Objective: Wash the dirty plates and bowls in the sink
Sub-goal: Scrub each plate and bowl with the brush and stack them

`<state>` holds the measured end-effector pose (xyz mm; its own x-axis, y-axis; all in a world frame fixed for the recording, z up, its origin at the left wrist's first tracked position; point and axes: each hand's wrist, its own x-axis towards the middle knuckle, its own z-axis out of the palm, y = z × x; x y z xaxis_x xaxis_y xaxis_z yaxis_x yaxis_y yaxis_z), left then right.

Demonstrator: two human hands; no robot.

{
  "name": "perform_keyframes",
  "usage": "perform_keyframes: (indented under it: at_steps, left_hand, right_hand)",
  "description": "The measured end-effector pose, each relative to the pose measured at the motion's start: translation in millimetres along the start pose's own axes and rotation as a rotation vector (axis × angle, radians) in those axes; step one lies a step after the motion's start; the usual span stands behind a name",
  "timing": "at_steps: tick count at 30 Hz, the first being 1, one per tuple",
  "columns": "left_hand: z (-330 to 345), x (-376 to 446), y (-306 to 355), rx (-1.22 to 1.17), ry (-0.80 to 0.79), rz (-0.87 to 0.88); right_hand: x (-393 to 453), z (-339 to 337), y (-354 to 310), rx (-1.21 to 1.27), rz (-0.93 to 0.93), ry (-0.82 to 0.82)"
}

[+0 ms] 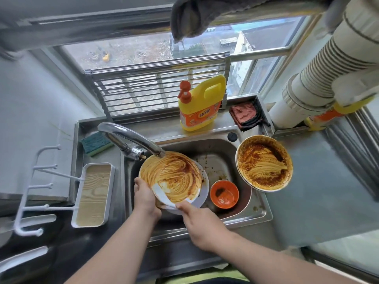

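Observation:
A white plate (172, 177) smeared with orange-brown sauce is tilted over the steel sink (242, 217), just under the faucet spout (131, 138). My left hand (144, 196) grips its near left rim. My right hand (200, 224) touches its lower rim with the fingertips; a wiped white streak runs across the plate there. A second white plate (202, 198) lies beneath it. A small orange bowl (224, 194) with sauce sits in the basin. A second sauce-covered plate (264, 163) rests on the sink's right rim.
A yellow dish-soap bottle (200, 103) stands behind the sink, with a red cloth (245, 114) to its right. A green sponge (96, 143) lies at the back left. A white tray with hooks (94, 193) sits left of the sink. No water runs from the faucet.

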<state>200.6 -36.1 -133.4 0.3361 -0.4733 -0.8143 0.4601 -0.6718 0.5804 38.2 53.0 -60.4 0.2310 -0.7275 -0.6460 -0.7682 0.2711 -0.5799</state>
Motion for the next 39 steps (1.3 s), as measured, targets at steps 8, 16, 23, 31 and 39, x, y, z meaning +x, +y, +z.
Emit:
perform_keyframes:
  at_steps: [8,16,23,31,39]
  left_hand:
    - [-11,3,-4,0.087,0.043,-0.006]
    - [8,-13,-16,0.097,-0.034,-0.06]
    - [-6,18,-1,0.151,0.049,0.083]
    - [6,3,2,0.224,-0.072,0.128]
    - [5,4,-17,0.136,0.012,0.093]
  right_hand:
    - [-14,-56,71,-0.277,0.173,0.064]
    - [41,-22,5,-0.136,0.105,0.102]
    - [-21,-15,65,-0.18,0.172,0.029]
    - [41,-59,78,-0.44,0.227,0.161]
    - [-3,8,27,-0.026,0.074,0.037]
